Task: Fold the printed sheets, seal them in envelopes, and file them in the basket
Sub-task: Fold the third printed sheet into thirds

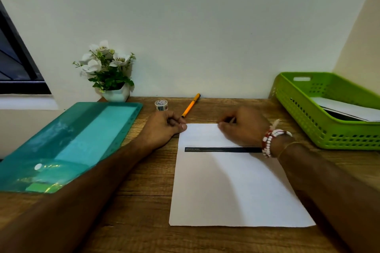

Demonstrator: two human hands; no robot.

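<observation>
White and thin, the printed sheet (232,191) lies flat on the wooden surface (144,170), its far strip folded over toward the person. It is probably light, limp and quick to slide or crease crookedly, so it is best held at the far corners while the fold is pressed.

The left hand (162,127) sits at the sheet's far-left corner, fingers curled and thumb on the paper. I cannot tell whether it pinches or only presses. The right hand (242,127) bends down over the fold and hides its own fingertips and grip.

Only a dark band of the print shows. Right of the sheet, the green basket (298,113) is cut off, and the white papers inside it are unclear.
</observation>
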